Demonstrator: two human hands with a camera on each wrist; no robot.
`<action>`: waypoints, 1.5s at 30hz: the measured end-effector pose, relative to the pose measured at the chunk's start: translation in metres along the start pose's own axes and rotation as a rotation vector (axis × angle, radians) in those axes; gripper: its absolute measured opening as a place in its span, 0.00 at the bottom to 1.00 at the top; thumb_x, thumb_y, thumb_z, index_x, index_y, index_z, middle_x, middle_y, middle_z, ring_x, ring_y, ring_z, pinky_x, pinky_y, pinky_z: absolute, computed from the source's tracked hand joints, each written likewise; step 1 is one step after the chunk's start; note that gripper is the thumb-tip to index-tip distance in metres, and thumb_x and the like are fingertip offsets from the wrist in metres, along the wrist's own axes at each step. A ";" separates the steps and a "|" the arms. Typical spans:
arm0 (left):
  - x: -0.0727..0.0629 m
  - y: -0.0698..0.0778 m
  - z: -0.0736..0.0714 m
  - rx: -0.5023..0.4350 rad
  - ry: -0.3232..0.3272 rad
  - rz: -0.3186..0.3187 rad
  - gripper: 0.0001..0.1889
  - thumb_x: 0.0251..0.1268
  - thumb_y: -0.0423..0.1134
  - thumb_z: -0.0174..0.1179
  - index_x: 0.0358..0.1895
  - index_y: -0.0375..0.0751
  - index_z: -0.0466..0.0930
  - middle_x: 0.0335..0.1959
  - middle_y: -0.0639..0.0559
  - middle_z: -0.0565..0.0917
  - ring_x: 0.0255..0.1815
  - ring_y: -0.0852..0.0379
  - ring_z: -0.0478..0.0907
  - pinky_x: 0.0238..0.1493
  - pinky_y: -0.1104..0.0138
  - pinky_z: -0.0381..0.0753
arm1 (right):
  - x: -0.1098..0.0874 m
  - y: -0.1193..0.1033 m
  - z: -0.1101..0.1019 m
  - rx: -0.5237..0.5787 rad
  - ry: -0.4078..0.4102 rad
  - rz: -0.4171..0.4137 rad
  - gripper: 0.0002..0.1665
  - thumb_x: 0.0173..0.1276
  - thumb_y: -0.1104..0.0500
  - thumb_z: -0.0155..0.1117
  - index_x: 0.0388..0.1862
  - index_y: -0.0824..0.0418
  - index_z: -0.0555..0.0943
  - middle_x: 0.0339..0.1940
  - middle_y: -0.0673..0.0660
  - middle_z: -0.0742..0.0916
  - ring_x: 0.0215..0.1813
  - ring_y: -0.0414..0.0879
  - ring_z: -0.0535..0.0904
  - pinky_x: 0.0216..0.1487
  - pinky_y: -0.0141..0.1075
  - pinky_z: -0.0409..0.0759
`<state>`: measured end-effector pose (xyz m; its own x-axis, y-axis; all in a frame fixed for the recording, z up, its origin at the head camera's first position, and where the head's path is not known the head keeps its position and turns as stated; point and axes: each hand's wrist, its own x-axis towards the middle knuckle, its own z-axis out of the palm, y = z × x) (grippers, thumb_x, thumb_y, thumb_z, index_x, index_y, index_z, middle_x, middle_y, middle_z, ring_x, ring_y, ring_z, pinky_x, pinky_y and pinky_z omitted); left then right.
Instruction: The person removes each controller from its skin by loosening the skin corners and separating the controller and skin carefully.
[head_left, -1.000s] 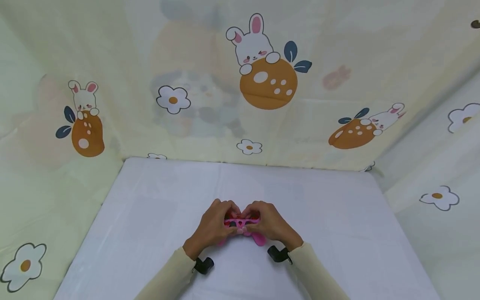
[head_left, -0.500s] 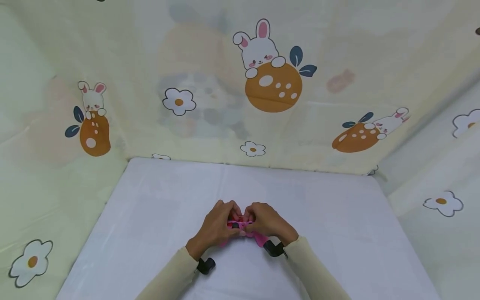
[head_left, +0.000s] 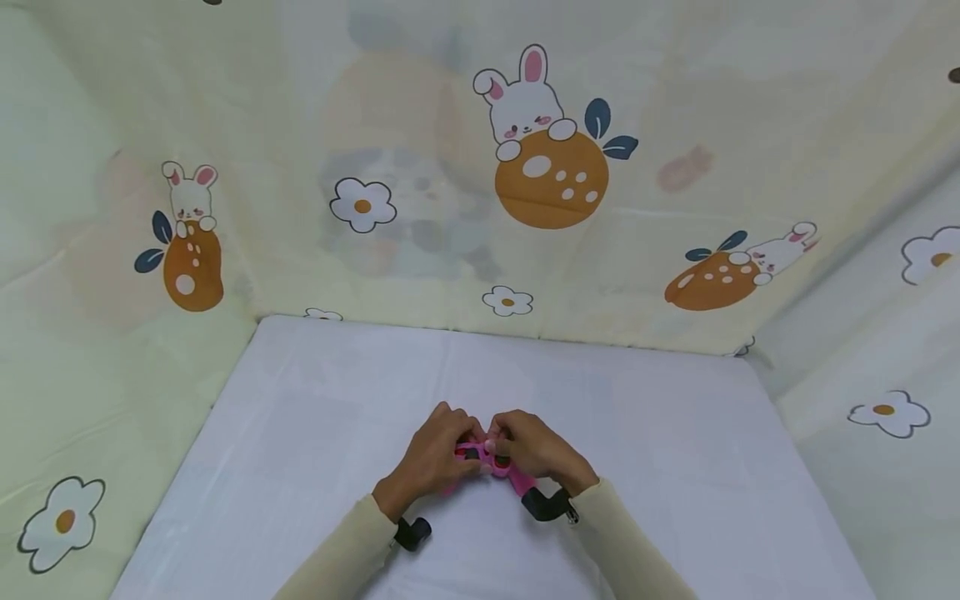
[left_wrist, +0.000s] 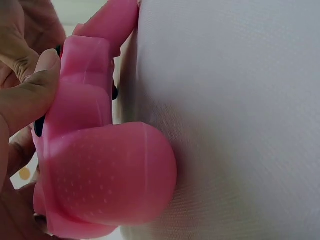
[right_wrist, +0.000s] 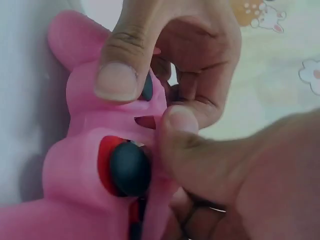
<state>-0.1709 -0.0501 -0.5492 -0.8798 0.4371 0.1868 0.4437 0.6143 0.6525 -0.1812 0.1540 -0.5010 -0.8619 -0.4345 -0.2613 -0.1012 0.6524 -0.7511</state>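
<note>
A game controller, red with black thumbsticks, sits in a pink silicone cover (head_left: 521, 480) between both hands, low over the tabletop. My left hand (head_left: 433, 452) grips its left side, thumb on the front near one thumbstick. In the right wrist view, my right hand (right_wrist: 225, 170) pinches the cover's upper edge between thumb and curled fingers. Just below that thumb, a black thumbstick (right_wrist: 130, 169) pokes through a round opening, with the red shell showing around it and a gap along the cover. Rounded, dotted grips (left_wrist: 110, 172) of the cover fill the left wrist view.
A white cloth covers the table (head_left: 337, 392). Pale curtains printed with rabbits and flowers (head_left: 507, 301) enclose the back and both sides. Black wrist cameras (head_left: 412, 533) hang under each forearm, the right one close to the controller's handle.
My right thumb has shifted up toward the controller's middle at the cover's edge, exposing the thumbstick area below it. My left hand keeps its grip. The head view has shifted slightly.
</note>
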 end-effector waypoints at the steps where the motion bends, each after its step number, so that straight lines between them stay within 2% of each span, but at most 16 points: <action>1: 0.000 0.000 0.000 0.022 -0.001 0.009 0.17 0.53 0.48 0.83 0.41 0.50 0.86 0.33 0.61 0.78 0.40 0.61 0.64 0.40 0.70 0.71 | 0.000 0.002 0.001 0.016 -0.002 0.000 0.09 0.78 0.63 0.64 0.34 0.60 0.81 0.26 0.53 0.82 0.31 0.42 0.73 0.30 0.32 0.69; 5: 0.000 0.001 0.001 0.086 -0.014 0.020 0.18 0.54 0.50 0.83 0.39 0.49 0.84 0.33 0.60 0.75 0.40 0.60 0.63 0.39 0.70 0.68 | -0.001 0.008 0.001 0.102 -0.022 -0.016 0.08 0.79 0.63 0.64 0.35 0.61 0.82 0.27 0.54 0.82 0.30 0.41 0.73 0.29 0.32 0.70; 11: 0.002 0.005 -0.002 0.094 -0.055 -0.014 0.18 0.55 0.50 0.82 0.38 0.47 0.83 0.33 0.58 0.75 0.40 0.60 0.63 0.38 0.70 0.67 | -0.002 0.012 0.004 0.221 -0.027 -0.012 0.07 0.78 0.62 0.66 0.37 0.62 0.83 0.28 0.56 0.83 0.30 0.41 0.75 0.31 0.31 0.73; 16: 0.001 0.007 -0.002 0.098 -0.041 -0.015 0.15 0.55 0.47 0.82 0.34 0.50 0.82 0.31 0.59 0.75 0.39 0.60 0.63 0.37 0.71 0.66 | -0.007 0.016 0.004 0.278 0.002 -0.029 0.05 0.71 0.64 0.73 0.37 0.62 0.83 0.29 0.59 0.87 0.31 0.44 0.80 0.32 0.32 0.78; 21: -0.003 0.007 -0.001 0.090 0.019 0.013 0.15 0.54 0.45 0.82 0.30 0.53 0.80 0.29 0.61 0.75 0.38 0.61 0.63 0.37 0.72 0.66 | -0.013 0.018 0.004 0.184 0.026 -0.063 0.12 0.62 0.60 0.82 0.35 0.58 0.84 0.25 0.54 0.88 0.28 0.41 0.80 0.32 0.31 0.77; 24: -0.006 0.008 0.000 0.083 0.050 0.018 0.16 0.52 0.48 0.83 0.29 0.55 0.80 0.28 0.61 0.75 0.37 0.62 0.63 0.35 0.72 0.66 | -0.019 0.017 0.006 0.100 0.062 -0.091 0.12 0.59 0.60 0.85 0.35 0.54 0.85 0.25 0.48 0.89 0.31 0.39 0.83 0.37 0.31 0.78; 27: -0.009 0.007 0.001 0.073 0.070 0.003 0.16 0.51 0.48 0.84 0.30 0.56 0.81 0.28 0.62 0.73 0.38 0.62 0.63 0.34 0.73 0.66 | -0.029 0.012 0.009 -0.008 0.143 -0.089 0.14 0.55 0.61 0.87 0.34 0.50 0.87 0.27 0.42 0.90 0.40 0.37 0.83 0.44 0.31 0.74; 29: -0.011 0.007 0.001 0.061 0.085 -0.012 0.15 0.51 0.47 0.84 0.30 0.57 0.82 0.28 0.62 0.73 0.38 0.62 0.64 0.33 0.73 0.67 | -0.036 0.009 0.012 -0.106 0.212 -0.096 0.15 0.53 0.61 0.88 0.34 0.47 0.88 0.29 0.40 0.90 0.42 0.39 0.80 0.44 0.33 0.72; 33: -0.012 0.004 0.000 0.024 0.116 -0.009 0.15 0.49 0.46 0.85 0.32 0.57 0.84 0.28 0.61 0.74 0.39 0.62 0.66 0.34 0.71 0.70 | -0.045 0.004 0.020 -0.311 0.342 -0.139 0.15 0.51 0.60 0.89 0.35 0.46 0.93 0.31 0.41 0.89 0.37 0.40 0.74 0.37 0.32 0.69; 37: -0.010 0.001 -0.003 -0.016 0.081 -0.015 0.16 0.47 0.46 0.86 0.34 0.56 0.85 0.28 0.62 0.77 0.39 0.61 0.67 0.38 0.71 0.71 | -0.049 0.004 0.027 -0.424 0.429 -0.194 0.14 0.51 0.59 0.89 0.36 0.45 0.95 0.30 0.41 0.90 0.34 0.38 0.73 0.35 0.30 0.69; 41: -0.007 -0.002 -0.006 -0.058 0.026 -0.013 0.18 0.47 0.44 0.86 0.36 0.54 0.84 0.30 0.61 0.79 0.41 0.60 0.69 0.41 0.70 0.73 | -0.050 0.003 0.026 -0.367 0.478 -0.189 0.10 0.52 0.58 0.89 0.32 0.46 0.95 0.28 0.41 0.91 0.31 0.35 0.74 0.34 0.29 0.69; 45: -0.007 -0.001 -0.006 -0.067 0.022 -0.005 0.19 0.47 0.43 0.86 0.37 0.52 0.83 0.31 0.60 0.79 0.41 0.60 0.69 0.41 0.69 0.73 | -0.048 -0.001 0.018 -0.198 0.503 -0.154 0.08 0.55 0.59 0.87 0.30 0.48 0.93 0.26 0.40 0.92 0.31 0.34 0.80 0.32 0.30 0.72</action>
<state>-0.1668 -0.0578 -0.5470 -0.8858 0.4190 0.1994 0.4277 0.5705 0.7012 -0.1311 0.1626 -0.4988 -0.9557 -0.2158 0.2003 -0.2941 0.7303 -0.6166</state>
